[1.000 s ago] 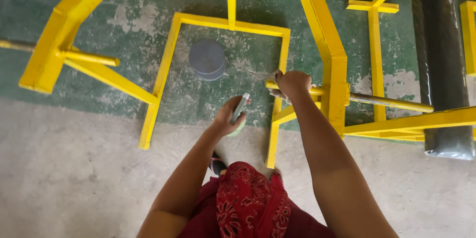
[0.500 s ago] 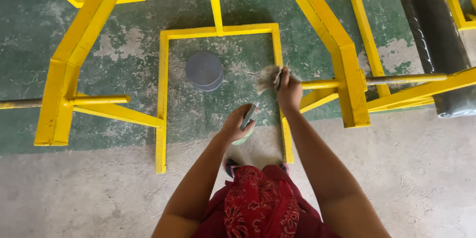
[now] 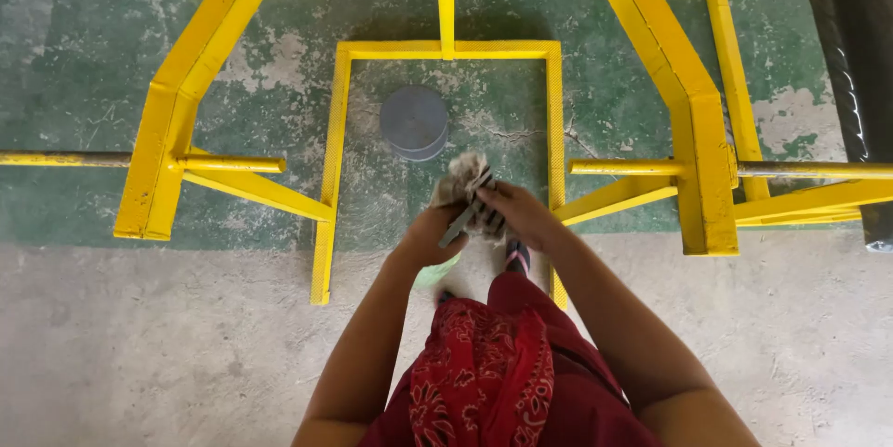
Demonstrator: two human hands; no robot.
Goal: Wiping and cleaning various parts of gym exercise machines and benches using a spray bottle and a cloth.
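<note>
L hand (image 3: 430, 231) grips a flat grey tool (image 3: 462, 218), R hand (image 3: 513, 212) bunches a rag (image 3: 465, 177) — soft, light, prob. easiest grabbed mid-wad.

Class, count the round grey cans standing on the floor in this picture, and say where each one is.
1. The grey can stands on the green floor inside the yellow square frame, just beyond both hands. Others may be hidden.

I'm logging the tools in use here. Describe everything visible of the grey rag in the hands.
The grey rag looks like soft, frayed, dirty cloth, bunched into a crumpled wad. It sits in front of the person, above the green floor, gripped between the left hand and the right hand, beside a thin grey tool.
</note>
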